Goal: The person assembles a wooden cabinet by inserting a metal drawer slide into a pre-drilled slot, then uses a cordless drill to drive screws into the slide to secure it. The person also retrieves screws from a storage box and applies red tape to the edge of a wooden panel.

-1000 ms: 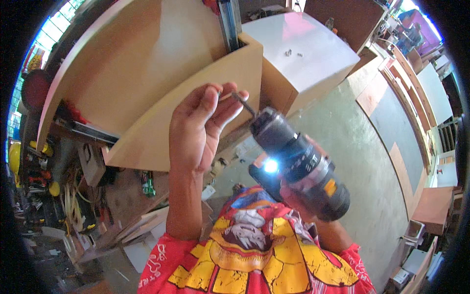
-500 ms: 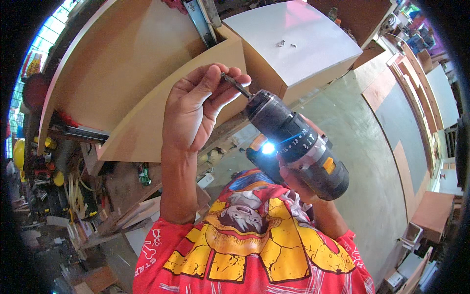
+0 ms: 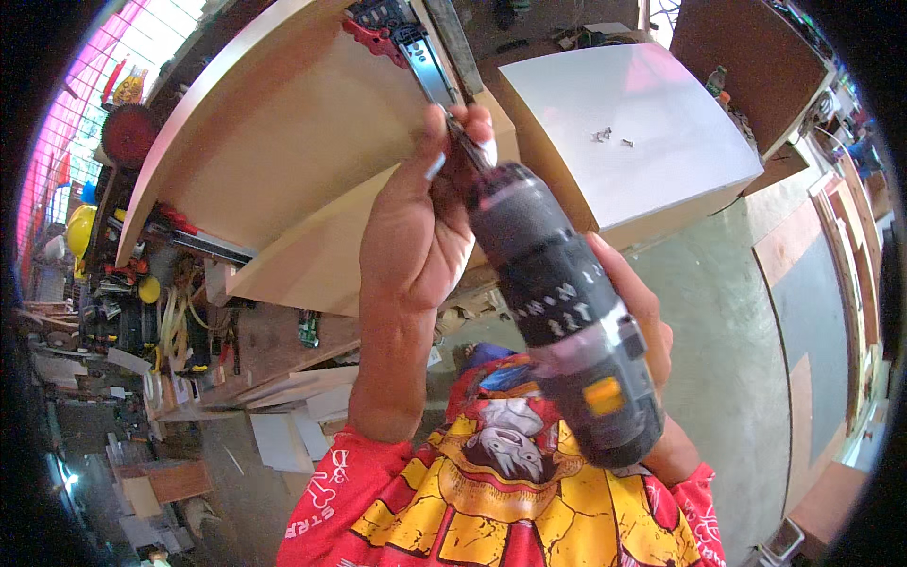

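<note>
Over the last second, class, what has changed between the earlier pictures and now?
The dark cordless drill in the right hand has risen, its bit reaching the metal drawer slide on the pale wooden panel. The left hand rose too, fingers still pinching the bit. The loose screws stayed put.

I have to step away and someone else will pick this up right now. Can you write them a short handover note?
Left hand: fingers pinched around the driver bit, steadying it.
Right hand: gripping the cordless drill, raised toward the work.
The bit tip sits at the metal drawer slide on the light wooden panel. Loose screws lie on the white board to the right.
Done: tool aligned at the slide. Left: whether a screw is seated cannot be told.
</note>
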### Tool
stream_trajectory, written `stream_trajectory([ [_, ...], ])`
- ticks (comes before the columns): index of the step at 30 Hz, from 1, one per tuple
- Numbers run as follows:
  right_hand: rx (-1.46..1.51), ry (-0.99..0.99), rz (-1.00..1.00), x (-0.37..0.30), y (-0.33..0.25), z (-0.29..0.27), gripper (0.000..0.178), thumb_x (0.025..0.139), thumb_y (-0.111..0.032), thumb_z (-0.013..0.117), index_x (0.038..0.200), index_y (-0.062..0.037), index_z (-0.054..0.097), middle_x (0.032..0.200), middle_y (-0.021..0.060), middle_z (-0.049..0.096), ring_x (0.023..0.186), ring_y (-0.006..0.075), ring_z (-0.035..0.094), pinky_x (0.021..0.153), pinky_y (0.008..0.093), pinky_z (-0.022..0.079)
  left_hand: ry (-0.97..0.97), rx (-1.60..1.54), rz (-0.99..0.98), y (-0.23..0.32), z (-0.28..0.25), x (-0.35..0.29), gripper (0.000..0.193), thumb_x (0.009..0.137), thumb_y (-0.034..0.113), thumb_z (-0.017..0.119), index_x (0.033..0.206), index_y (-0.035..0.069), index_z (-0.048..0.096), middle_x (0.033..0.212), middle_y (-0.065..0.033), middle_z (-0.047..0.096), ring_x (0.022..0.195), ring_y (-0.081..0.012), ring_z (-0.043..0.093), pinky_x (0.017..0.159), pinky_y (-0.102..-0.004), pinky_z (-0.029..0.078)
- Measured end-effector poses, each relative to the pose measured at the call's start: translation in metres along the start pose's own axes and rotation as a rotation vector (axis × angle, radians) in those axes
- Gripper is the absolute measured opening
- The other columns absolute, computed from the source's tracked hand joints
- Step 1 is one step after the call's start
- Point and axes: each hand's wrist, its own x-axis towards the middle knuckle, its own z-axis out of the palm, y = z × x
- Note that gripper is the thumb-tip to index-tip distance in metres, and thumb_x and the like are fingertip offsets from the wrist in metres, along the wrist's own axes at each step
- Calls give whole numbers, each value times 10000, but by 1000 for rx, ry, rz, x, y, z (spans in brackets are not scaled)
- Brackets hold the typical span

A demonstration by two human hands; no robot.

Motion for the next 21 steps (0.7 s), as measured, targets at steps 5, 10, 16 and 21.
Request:
stream_trajectory([
  [5, 5, 37, -146, 38, -19, 17, 751, 853, -63, 799, 1536, 13, 498, 1399, 191, 671, 1122, 239, 730, 938, 324, 561, -221, -349, -246, 26, 3, 28, 293, 1110, 321, 557, 1233, 63, 624, 1117, -16, 690, 1010, -128, 669, 947, -306, 562],
  [10, 38, 40, -60, 55, -22, 39, 819, 822, -137, 863, 1546, -53, 489, 1471, 138, 629, 1263, 218, 663, 1057, 349, 520, -399, -510, -246, 40, -22, 65, 262, 1118, 224, 536, 1279, 36, 621, 1191, -71, 694, 1062, -154, 686, 994, -323, 550],
  [16, 84, 143, -83, 75, -16, 71, 747, 847, -157, 832, 1503, -60, 488, 1367, 106, 639, 1166, 209, 661, 994, 342, 530, -375, -686, -356, 57, -34, 88, 278, 1121, 224, 512, 1289, 56, 657, 1255, -90, 720, 1152, -190, 685, 1085, -379, 508],
  [21, 29, 146, -23, 81, -8, 82, 640, 877, -168, 816, 1443, -63, 536, 1315, 99, 664, 1136, 215, 673, 969, 354, 539, -384, -603, -289, 49, -24, 95, 313, 1123, 280, 497, 1279, 91, 691, 1277, -58, 747, 1199, -200, 688, 1099, -404, 498],
])
